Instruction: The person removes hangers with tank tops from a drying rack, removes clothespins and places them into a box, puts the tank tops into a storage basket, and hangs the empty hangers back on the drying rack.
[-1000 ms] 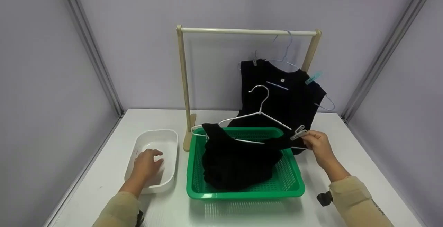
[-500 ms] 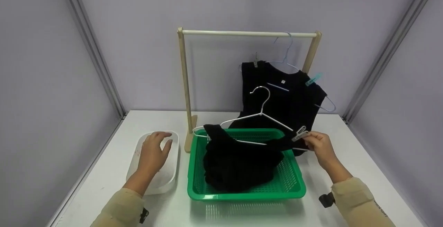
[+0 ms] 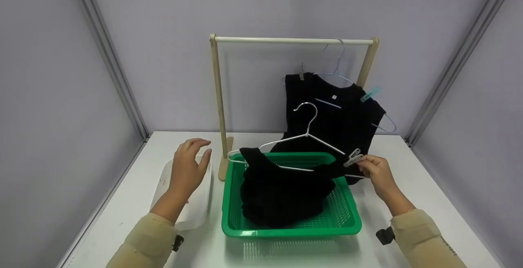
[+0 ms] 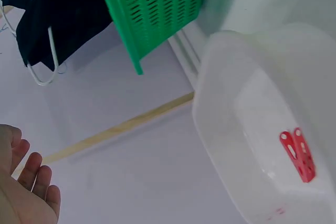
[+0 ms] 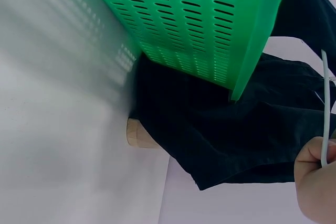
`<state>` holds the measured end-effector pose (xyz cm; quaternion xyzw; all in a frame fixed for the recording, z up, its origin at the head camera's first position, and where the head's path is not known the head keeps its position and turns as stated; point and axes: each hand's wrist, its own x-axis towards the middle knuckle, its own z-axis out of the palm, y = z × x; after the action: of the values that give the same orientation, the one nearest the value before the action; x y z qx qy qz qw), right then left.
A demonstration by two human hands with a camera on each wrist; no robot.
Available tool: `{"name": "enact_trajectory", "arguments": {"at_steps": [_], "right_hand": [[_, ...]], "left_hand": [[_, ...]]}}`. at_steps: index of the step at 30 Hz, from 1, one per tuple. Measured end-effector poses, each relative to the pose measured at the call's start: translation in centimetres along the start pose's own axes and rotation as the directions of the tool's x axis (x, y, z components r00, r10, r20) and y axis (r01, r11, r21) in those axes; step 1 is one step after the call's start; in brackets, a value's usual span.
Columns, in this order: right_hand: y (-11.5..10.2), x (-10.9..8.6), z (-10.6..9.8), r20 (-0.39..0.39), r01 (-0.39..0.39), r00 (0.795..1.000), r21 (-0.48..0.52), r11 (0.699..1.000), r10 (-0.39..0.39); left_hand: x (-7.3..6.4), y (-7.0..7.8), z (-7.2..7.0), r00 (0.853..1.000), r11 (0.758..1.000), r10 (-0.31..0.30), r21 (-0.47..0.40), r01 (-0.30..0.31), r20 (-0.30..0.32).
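Note:
A white wire clothes hanger stands tilted over the green basket, its hook upward. The straps of a black sleeveless garment lie over its ends, while the bunched body sits in the basket. A pale clothespin is on the right strap. My right hand pinches the hanger's right end beside that clothespin; in the right wrist view the hanger wire runs into the fingers. Above the white tub, my left hand is raised with thumb and fingers apart, nothing visible between them.
The green basket stands mid-table. Behind it is a wooden rack with another black sleeveless top hanging at its right, held by a teal clothespin and a grey one. A red clothespin lies in the tub.
My left hand has risen out of the white tub and moved up and toward the basket. The right hand, hanger and garment stay in place.

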<state>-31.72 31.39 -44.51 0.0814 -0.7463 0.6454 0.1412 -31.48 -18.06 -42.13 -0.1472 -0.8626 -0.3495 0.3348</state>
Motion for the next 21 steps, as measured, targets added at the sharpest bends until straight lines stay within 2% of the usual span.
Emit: {"name": "enact_trajectory", "arguments": {"at_steps": [10, 21], "right_hand": [[0.1, 0.2, 0.0, -0.004, -0.017, 1.0, -0.004, 1.0, 0.017], [0.3, 0.2, 0.3, -0.001, -0.013, 1.0, 0.004, 1.0, 0.013]], "left_hand": [[1.7, 2.9, 1.3, 0.993, 0.993, 0.088, -0.072, -0.094, -0.085], [3.4, 6.8, 2.5, 0.985, 0.981, 0.126, -0.132, -0.141, -0.115]]}}
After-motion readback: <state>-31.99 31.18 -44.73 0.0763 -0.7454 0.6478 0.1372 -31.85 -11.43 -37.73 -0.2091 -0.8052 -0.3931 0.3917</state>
